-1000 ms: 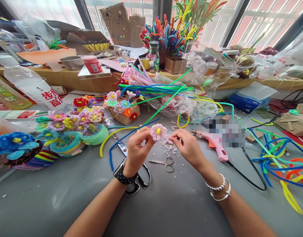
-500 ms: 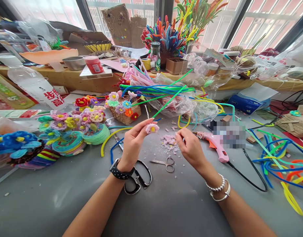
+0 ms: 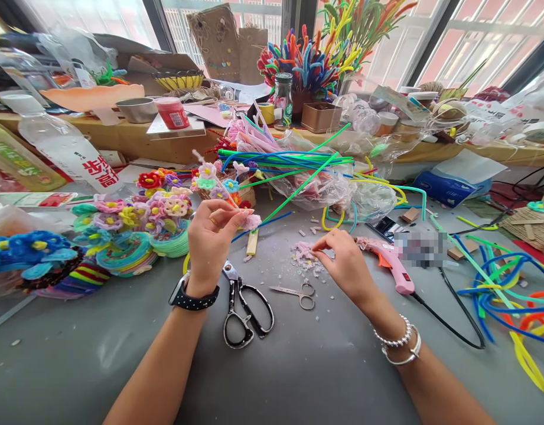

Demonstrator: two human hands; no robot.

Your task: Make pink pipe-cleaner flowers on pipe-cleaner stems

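Between thumb and fingers, my left hand [image 3: 209, 245] pinches a pink fuzzy pipe-cleaner flower [image 3: 251, 222], now seen nearly edge-on. Its pale, thin stem rises up and left behind the hand. My right hand [image 3: 349, 265] has its thumb and fingertips drawn together at the edge of a pile of pink fuzz scraps [image 3: 300, 252]. Whatever is between those fingertips is too small to make out. Small scissors [image 3: 298, 293] lie just in front of the pile. Larger black-handled scissors [image 3: 249, 316] rest beside my left wrist.
A pink glue gun [image 3: 389, 262] with a cable lies at right, near tangled pipe cleaners [image 3: 506, 283]. Finished flower pots [image 3: 125, 251] stand left. Behind are bundled green and blue pipe cleaners [image 3: 293, 162] on plastic bags, and a cluttered ledge [image 3: 165, 144].
My left hand has moved left with the flower, which has turned away from view. The larger scissors are more exposed. My right fingers have reached down to the scraps.
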